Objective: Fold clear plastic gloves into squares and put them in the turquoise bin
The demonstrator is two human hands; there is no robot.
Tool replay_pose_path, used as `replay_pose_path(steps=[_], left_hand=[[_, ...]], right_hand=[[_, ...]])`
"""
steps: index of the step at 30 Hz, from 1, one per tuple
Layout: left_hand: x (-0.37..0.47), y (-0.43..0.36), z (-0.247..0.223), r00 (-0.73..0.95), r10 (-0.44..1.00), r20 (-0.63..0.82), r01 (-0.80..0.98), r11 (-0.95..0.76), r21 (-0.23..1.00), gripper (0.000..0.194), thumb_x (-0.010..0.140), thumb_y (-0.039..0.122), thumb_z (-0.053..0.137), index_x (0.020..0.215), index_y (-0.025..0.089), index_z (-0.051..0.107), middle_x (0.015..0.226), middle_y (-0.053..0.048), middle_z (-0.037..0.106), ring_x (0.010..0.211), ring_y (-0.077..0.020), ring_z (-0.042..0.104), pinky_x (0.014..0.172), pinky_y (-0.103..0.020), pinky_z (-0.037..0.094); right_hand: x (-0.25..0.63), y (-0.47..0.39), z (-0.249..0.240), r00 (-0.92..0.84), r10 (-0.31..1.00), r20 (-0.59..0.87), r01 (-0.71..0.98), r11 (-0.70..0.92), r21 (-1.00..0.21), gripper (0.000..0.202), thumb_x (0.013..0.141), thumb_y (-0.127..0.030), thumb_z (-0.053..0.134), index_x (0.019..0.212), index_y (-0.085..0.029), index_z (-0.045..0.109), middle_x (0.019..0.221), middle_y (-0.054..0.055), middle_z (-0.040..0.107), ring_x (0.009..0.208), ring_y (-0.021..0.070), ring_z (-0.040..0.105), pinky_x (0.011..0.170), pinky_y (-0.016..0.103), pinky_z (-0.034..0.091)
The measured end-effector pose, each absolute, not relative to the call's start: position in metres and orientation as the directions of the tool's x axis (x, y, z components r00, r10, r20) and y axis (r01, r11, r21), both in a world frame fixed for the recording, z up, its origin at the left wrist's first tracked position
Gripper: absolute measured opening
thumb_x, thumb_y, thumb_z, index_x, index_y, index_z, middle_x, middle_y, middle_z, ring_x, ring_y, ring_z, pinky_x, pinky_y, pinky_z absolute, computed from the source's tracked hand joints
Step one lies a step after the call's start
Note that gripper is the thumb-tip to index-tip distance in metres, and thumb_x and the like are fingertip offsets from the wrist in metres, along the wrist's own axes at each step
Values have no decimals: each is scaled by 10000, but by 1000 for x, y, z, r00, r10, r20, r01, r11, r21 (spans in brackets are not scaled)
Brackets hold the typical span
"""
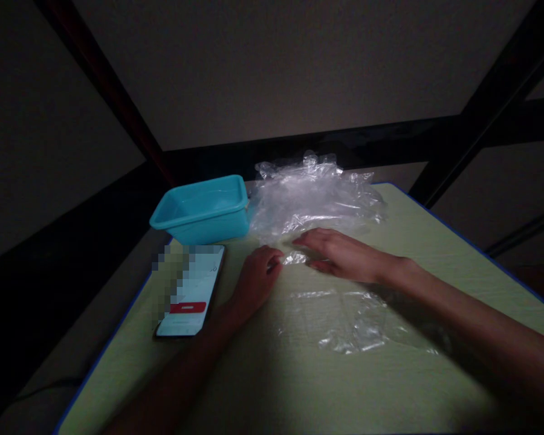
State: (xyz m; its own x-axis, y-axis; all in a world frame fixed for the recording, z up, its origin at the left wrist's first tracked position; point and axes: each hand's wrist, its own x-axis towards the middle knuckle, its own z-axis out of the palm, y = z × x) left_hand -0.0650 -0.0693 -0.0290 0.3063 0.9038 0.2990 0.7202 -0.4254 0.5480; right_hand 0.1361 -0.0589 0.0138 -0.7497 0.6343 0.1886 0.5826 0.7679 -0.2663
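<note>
My left hand (259,270) has its thumb and fingers pinched together at the left end of a small folded clear plastic glove (294,258). On the other side, my right hand (338,251) hovers with thumb and fingers apart, close to the same folded plastic. A flat clear plastic glove (358,326) lies spread on the table, nearer to me and partly under my right forearm. Behind both hands is a crumpled heap of clear plastic gloves (315,196), with finger-like tips along its far edge.
A turquoise plastic basket (204,219) stands at the back left, beside the heap. In front of it lies a phone (194,293) with a lit screen, near my left forearm. The pale green table (453,272) has a blue edge and meets a wall at the back.
</note>
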Motion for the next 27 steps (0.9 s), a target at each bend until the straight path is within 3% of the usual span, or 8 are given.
replay_pose_path(steps=[7,13,18,22,27], left_hand=[[-68,-70,-25,323,890,321,758,-447,475,127,766,63,514,753,157,599,804,-34,636,763,-170,584,734,-312,462],[-71,-70,-26,368,877,308,790,-470,395,169,785,53,491,700,158,593,788,-40,622,776,-178,579,742,-308,449],[-73,-71,-24,388,874,293,814,-474,336,183,794,52,476,687,152,586,775,-51,607,767,-191,566,730,-318,441],[-73,-72,-22,404,869,284,821,-482,307,188,802,56,471,689,157,583,768,-45,601,760,-186,564,719,-310,441],[-73,-73,-23,413,864,289,825,-489,282,182,808,57,470,701,148,587,781,-55,606,769,-191,570,723,-312,450]], right_hand=[[106,-38,26,-824,563,64,537,812,-227,380,716,-58,600,1084,-137,544,993,89,646,983,222,573,878,349,415],[107,-42,27,-812,583,16,571,800,-183,374,723,-33,560,1076,-151,533,786,1,654,792,174,627,1015,473,257],[124,-50,21,-799,601,28,597,797,-89,373,753,-26,514,1110,-128,540,927,78,685,932,210,630,1051,511,204],[148,-59,16,-798,601,42,602,798,8,289,754,-52,509,1006,-165,597,942,73,677,942,221,623,1039,530,225],[178,-70,3,-770,608,193,623,782,18,248,782,-139,517,1017,-162,595,930,84,664,935,241,608,1019,567,240]])
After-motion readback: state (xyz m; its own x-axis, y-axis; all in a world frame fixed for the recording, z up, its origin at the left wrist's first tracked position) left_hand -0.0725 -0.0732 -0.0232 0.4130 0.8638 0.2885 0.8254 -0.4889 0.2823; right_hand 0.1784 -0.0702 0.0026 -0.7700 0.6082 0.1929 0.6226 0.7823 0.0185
